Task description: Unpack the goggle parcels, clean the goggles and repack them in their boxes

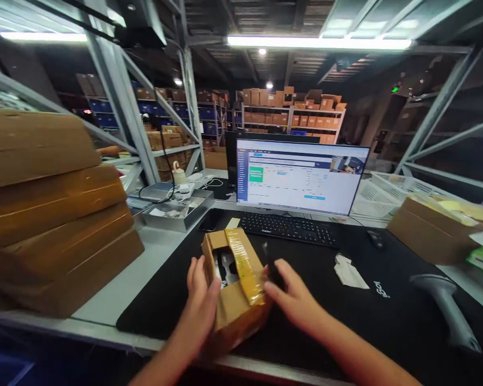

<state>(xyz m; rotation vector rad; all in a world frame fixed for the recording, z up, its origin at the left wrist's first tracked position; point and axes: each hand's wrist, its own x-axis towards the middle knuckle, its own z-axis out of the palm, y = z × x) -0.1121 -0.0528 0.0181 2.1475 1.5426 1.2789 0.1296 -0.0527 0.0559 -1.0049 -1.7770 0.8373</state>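
The cardboard box (234, 300) is resting before us on the black mat (161, 292), near the middle of the table's (100, 292) near edge. Our left hand (201, 295) is gripping its left side, and our right hand (292, 292) is curling around a dark, slim tool (274, 271) at its right side. Shiny tape (243, 262) is running along the top, and beside it a gap is showing dark and white contents (225, 268). Just beyond the box, we are seeing a keyboard (287, 228), with a lit monitor (300, 179) standing behind it. To the right, a small white pouch (350, 272), a mouse (375, 239) and a grey scanner (446, 308) are lying on the mat. On the left, stacked brown cartons (60, 214) are rising beside a metal tray (181, 214); on the far right, another carton (430, 230) is sitting near white baskets (372, 201). Far behind, shelves (293, 117) are holding many boxes.
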